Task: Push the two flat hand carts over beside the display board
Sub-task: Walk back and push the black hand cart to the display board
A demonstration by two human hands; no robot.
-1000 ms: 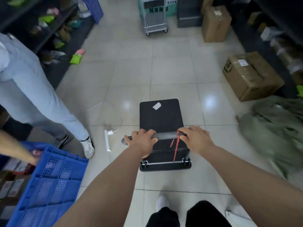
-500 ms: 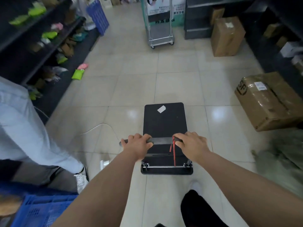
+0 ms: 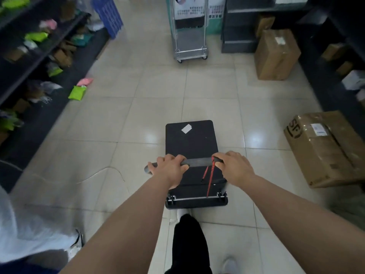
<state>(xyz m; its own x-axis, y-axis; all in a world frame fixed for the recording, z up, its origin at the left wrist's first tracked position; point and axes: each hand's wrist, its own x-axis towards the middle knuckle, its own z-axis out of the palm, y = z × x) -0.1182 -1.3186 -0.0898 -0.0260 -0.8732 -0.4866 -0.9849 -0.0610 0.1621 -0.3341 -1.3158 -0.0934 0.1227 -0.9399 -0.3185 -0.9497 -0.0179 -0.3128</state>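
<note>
A black flat hand cart (image 3: 191,140) stands on the tiled floor right in front of me, with a white sticker on its deck and a red cord hanging from its handle bar (image 3: 199,161). My left hand (image 3: 169,169) grips the left end of the bar. My right hand (image 3: 234,168) grips the right end, beside the cord. A second, silver cart (image 3: 190,38) stands far ahead at the end of the aisle, in front of a display board (image 3: 213,8) with printed text.
Dark shelves with bright packets (image 3: 37,36) line the left side; green and pink packets (image 3: 78,92) lie on the floor. Cardboard boxes sit right (image 3: 324,147) and far right (image 3: 276,54). A person's light trousers and shoe (image 3: 25,234) are at lower left. A thin cable (image 3: 102,173) crosses the tiles.
I have pushed the black cart forward down the aisle. The silver cart and display board are nearer, the blue crate has left view, and the other person has slipped back to my left.
</note>
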